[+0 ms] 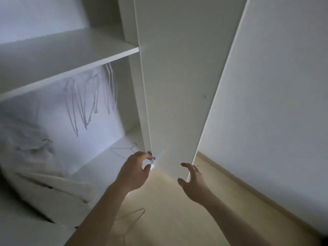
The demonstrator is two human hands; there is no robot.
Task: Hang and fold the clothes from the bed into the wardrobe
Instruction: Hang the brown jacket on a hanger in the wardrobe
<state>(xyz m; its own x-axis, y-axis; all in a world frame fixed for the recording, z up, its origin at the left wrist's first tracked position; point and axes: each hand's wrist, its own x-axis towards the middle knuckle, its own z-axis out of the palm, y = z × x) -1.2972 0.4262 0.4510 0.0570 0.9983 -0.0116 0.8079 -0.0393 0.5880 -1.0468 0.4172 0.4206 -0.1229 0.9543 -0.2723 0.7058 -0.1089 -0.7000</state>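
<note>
White wardrobe (pixel 69 55) panels fill the frame above pale flooring. Your left hand (pixel 134 172) and right hand (pixel 193 180), low centre, are both spread and hold nothing, either side of the open door (pixel 174 86). No bed clothes show here. Thin wire hangers (pixel 88 100), left of centre, look light and springy; I'd take one by its hook.

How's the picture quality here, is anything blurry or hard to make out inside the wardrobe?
Head view: dim, flat light; the hangers under the shelf are smeared by motion blur, and the pale cloth at lower left is soft; wide-angle bending curves the wardrobe door; the left hand and right hand look sharper.
</note>
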